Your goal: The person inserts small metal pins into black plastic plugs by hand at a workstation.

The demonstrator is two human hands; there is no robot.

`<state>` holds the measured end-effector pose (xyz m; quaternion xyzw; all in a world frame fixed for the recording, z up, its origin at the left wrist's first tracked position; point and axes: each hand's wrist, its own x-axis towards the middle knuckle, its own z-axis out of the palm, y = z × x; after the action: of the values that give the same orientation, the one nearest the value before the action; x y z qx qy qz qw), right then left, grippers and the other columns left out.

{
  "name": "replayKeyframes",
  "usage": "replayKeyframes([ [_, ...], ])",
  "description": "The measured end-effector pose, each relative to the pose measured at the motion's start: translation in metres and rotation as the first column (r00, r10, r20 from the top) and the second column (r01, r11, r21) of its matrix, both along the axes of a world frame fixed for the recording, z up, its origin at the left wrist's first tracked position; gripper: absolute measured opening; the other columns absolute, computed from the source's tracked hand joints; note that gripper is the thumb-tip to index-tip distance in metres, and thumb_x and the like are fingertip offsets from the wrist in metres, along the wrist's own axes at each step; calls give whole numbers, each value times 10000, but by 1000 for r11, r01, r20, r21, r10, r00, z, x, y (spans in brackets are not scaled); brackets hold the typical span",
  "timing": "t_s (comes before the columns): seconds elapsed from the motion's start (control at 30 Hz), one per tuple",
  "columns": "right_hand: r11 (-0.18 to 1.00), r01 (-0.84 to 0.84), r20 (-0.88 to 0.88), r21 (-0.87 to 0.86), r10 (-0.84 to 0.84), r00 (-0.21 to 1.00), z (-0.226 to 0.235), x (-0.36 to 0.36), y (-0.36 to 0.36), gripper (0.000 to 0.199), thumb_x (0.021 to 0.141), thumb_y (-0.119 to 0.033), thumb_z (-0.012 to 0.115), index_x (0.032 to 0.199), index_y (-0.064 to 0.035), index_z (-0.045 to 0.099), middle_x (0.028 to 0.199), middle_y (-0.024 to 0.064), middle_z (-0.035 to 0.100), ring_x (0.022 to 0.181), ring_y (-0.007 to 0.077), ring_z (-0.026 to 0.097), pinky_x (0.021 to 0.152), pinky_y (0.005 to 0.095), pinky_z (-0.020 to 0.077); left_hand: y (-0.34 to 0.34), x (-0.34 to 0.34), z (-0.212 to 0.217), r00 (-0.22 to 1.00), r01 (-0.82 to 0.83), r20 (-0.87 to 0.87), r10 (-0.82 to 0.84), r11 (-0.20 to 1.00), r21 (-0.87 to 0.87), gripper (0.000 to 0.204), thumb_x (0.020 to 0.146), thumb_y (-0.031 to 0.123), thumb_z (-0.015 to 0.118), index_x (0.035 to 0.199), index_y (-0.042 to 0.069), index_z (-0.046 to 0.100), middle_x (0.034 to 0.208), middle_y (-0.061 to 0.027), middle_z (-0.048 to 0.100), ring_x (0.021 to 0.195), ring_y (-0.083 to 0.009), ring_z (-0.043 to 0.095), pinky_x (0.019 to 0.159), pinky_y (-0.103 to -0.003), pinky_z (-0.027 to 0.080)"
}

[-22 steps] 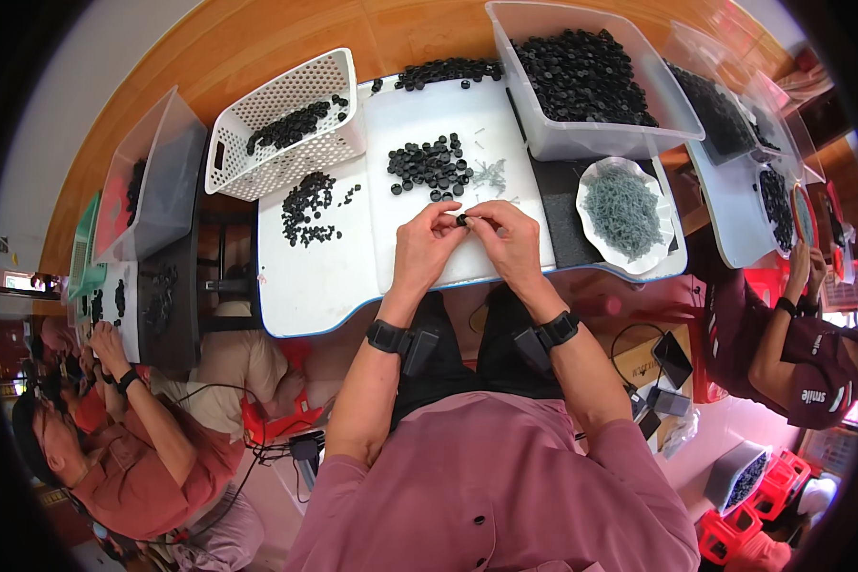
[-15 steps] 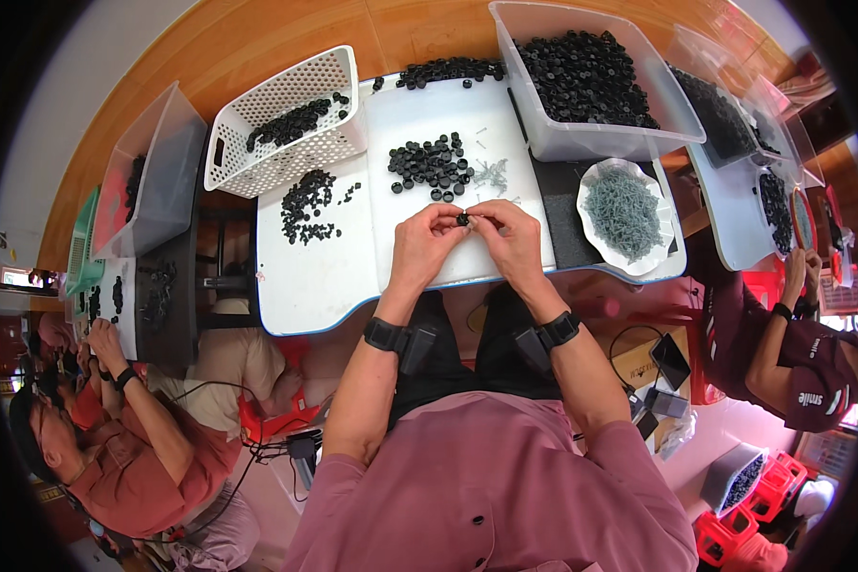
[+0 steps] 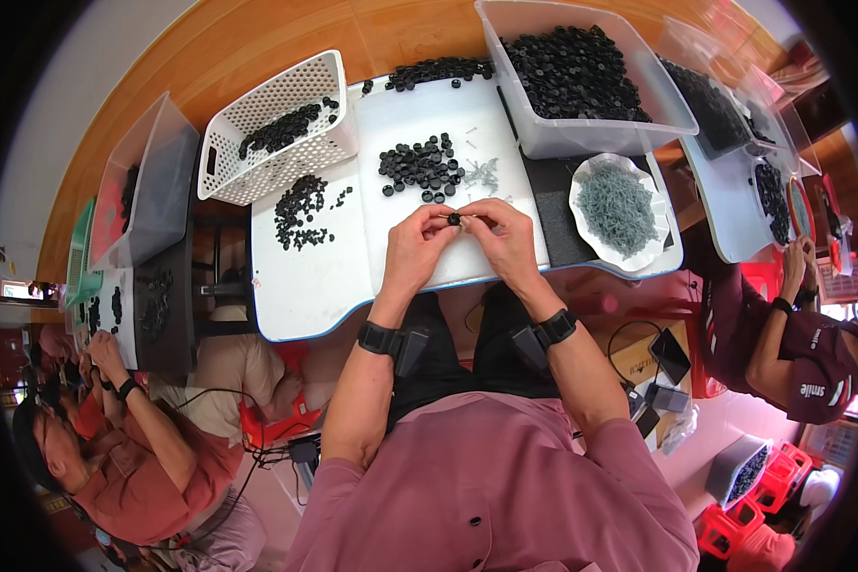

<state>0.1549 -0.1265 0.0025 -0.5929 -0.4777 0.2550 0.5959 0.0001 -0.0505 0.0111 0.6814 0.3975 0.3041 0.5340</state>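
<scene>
Over the near part of the white table (image 3: 319, 286), my left hand (image 3: 418, 246) and my right hand (image 3: 501, 243) meet fingertip to fingertip. Between them they pinch a small round black part (image 3: 454, 219); my fingers cover much of it. Just beyond my hands lies a pile of black ring-shaped caps (image 3: 419, 167). Thin pale screws (image 3: 482, 174) are scattered to its right. Smaller black pieces (image 3: 300, 210) form a loose heap on the left. A white scalloped plate (image 3: 660, 238) full of grey-green screws (image 3: 618, 208) sits on the right.
A white perforated basket (image 3: 257, 95) and a large clear bin (image 3: 591, 138), both with black parts, stand at the back. More black caps (image 3: 439, 71) line the far edge. Co-workers sit left (image 3: 153, 458) and right (image 3: 782, 353). Cables and boxes (image 3: 653, 391) lie below right.
The view has shifted slightly, so the table appears a little further left. Both hands stay together on the small black part, with only slight finger movement.
</scene>
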Motion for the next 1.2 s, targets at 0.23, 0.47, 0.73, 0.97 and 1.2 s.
replayKeyframes([
  [0.23,998,49,40,44,-51,998,2,-3,2,126,896,-12,734,1011,-23,786,905,98,752,763,173,699,682,288,548,-3,3,-2,998,-20,-54,24,997,73,271,895,106,778,1140,14,710,907,-112,785,784,-135,722,739,-277,566],
  [0.47,998,45,83,38,-49,995,0,-3,3,123,885,10,736,996,-17,784,918,95,758,791,180,707,697,290,552,-7,5,-4,997,-51,-50,57,992,118,231,903,97,762,1103,0,699,916,-126,785,802,-179,755,724,-299,577],
  [0.73,991,66,180,113,-86,980,4,-8,2,120,867,37,726,969,-17,761,907,117,744,788,246,724,688,331,567,-9,5,1,994,-47,-87,62,986,162,224,907,112,758,1084,-9,693,906,-135,782,798,-200,758,723,-308,574],
  [0.97,974,65,334,217,-137,933,4,-13,2,135,824,66,730,940,-2,737,888,126,723,812,299,720,716,367,580,-7,4,-1,996,-48,-69,58,988,149,238,899,128,763,1081,-7,691,885,-129,779,764,-202,746,716,-311,567],
  [1.2,960,2,477,279,-141,868,2,-13,1,172,840,43,728,988,-44,734,906,110,727,833,300,720,728,385,587,-1,-1,2,996,5,-87,4,995,98,287,909,121,733,1166,-2,699,915,-119,788,781,-165,737,740,-295,570],
])
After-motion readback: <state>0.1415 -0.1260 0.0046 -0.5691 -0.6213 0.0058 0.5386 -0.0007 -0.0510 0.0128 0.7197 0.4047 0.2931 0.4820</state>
